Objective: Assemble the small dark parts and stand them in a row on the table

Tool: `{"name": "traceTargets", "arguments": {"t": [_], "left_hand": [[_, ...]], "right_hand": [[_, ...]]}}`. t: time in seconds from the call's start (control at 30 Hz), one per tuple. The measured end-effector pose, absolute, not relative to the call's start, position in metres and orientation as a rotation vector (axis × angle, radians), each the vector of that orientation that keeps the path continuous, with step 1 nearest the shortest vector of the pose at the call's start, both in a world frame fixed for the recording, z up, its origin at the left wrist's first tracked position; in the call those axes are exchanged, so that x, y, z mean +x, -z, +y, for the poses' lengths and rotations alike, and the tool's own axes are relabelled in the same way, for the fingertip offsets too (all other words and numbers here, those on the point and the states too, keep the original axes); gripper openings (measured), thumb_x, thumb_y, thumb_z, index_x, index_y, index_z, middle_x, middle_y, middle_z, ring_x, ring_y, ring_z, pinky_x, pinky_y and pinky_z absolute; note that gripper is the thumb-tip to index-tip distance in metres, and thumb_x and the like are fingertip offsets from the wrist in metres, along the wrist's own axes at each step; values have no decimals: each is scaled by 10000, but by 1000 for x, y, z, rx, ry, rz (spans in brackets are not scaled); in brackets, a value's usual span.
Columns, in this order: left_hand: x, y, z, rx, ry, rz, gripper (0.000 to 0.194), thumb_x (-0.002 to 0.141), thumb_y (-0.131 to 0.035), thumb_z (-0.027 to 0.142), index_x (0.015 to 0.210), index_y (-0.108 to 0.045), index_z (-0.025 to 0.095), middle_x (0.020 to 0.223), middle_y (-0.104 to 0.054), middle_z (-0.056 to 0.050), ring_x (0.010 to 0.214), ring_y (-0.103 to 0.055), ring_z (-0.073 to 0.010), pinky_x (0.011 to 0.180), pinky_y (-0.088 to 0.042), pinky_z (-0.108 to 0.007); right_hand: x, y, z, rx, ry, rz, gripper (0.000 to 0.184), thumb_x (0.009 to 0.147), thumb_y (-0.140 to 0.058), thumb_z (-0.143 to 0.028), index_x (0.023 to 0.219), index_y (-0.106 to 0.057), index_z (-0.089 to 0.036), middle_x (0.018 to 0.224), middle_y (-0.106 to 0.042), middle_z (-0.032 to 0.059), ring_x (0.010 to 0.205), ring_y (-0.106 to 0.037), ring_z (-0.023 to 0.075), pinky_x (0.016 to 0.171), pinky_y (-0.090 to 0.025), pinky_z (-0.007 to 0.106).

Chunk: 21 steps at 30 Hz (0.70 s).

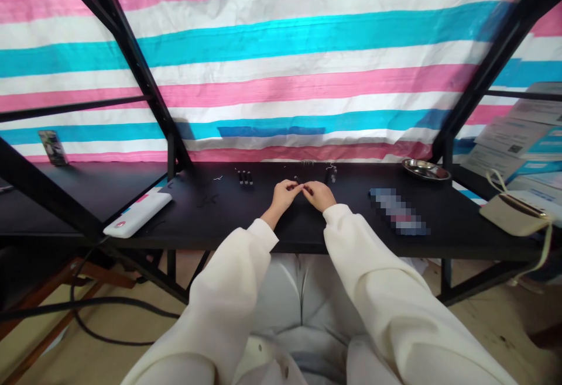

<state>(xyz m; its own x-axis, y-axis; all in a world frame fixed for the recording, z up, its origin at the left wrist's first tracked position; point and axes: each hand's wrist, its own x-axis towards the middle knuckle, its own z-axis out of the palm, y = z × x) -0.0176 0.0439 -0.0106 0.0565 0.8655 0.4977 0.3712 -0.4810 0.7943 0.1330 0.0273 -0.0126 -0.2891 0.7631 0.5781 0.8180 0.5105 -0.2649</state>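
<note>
My left hand (284, 195) and my right hand (319, 193) meet over the middle of the black table (246, 215). The fingers of both are closed in a pinch, tips almost touching. Something small and dark shows at the fingertips, too small to name. To the left of my hands stand several short black cylinders (245, 178) with pale ends, in a row. Just beyond my right hand lie more small dark and grey pieces (332, 174). A row of tiny grey pieces (307, 163) sits at the table's back edge.
A white power strip or box (138, 215) lies at the left end. To the right are a blurred blue packet (398, 212), a round metal dish (425, 169) and a cream bag (513, 212). Black frame posts (456, 104) slant up at both sides before a striped sheet (307, 40).
</note>
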Motion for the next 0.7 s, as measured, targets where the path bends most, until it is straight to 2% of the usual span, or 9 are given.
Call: {"name": "traceTargets", "arguments": {"t": [0.13,0.27,0.37,0.7], "left_hand": [[-38,6,56,1822,-1344,1584,206,670,-661,344,725,-687,147,684,-654,-75,653,-605,-181,632,-445,-285],[-73,0,66,1733,-1241,2008,183,682,-639,329,763,-690,173,777,-677,-113,761,-630,-238,679,-450,-319],[-91,-3,68,1679,-1096,2219,191,700,-604,330,791,-690,186,810,-680,-117,820,-629,-251,700,-454,-320],[-99,-8,68,1697,-866,2413,252,754,-538,352,879,-676,181,915,-663,-140,882,-621,-272,714,-465,-347]], "right_hand": [[134,16,30,-1257,47,-2108,248,853,-464,-305,1007,-601,-166,752,-620,44,741,-551,166,738,-407,270],[135,16,30,-1285,23,-2088,229,854,-456,-281,1005,-592,-176,757,-619,37,754,-556,159,730,-410,261],[135,16,29,-1302,16,-2066,226,848,-462,-262,1021,-574,-169,724,-609,28,736,-557,156,711,-411,257],[135,15,28,-1342,-6,-2048,226,842,-469,-247,1035,-554,-166,735,-613,27,740,-564,153,698,-405,249]]}}
